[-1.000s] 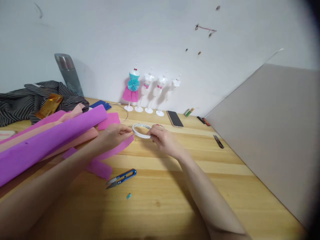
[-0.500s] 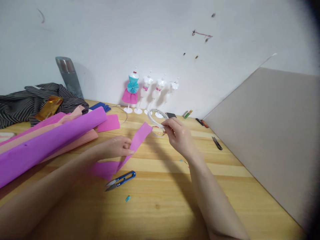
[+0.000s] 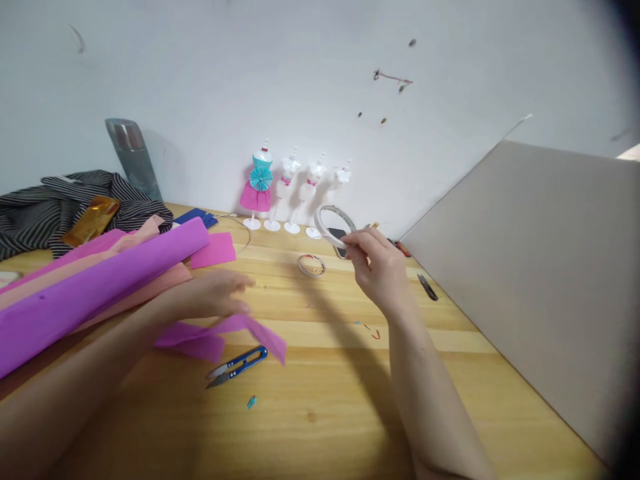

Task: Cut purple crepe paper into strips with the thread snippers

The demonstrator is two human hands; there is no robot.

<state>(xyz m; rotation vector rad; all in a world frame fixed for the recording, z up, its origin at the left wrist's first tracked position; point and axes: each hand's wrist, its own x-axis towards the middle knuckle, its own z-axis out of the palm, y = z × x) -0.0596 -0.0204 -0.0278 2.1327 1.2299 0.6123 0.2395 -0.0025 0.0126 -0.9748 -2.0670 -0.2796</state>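
My right hand (image 3: 380, 270) pinches a thin white roll of tape (image 3: 327, 233) by its lower edge, raised above the table. My left hand (image 3: 217, 293) is open, slightly blurred, with fingers stretched apart over the wood. Just below it a purple paper strip (image 3: 245, 325) bends down toward the table, apart from the fingertips as far as I can see. Blue-handled thread snips (image 3: 240, 365) lie in front of the strip. Another narrow ring-shaped roll (image 3: 311, 265) lies flat on the table, left of my right hand.
Purple and peach paper rolls (image 3: 110, 287) and a striped cloth (image 3: 30, 207) fill the left side. Several small white dress forms (image 3: 289, 190) stand against the wall, one in a teal and pink dress (image 3: 257, 187). A utility knife (image 3: 427, 287) lies right, near a panel (image 3: 525, 267).
My left hand has let go of the purple strip and moved left; the strip's free end has dropped toward the table. My right hand has shifted right with the roll of tape.
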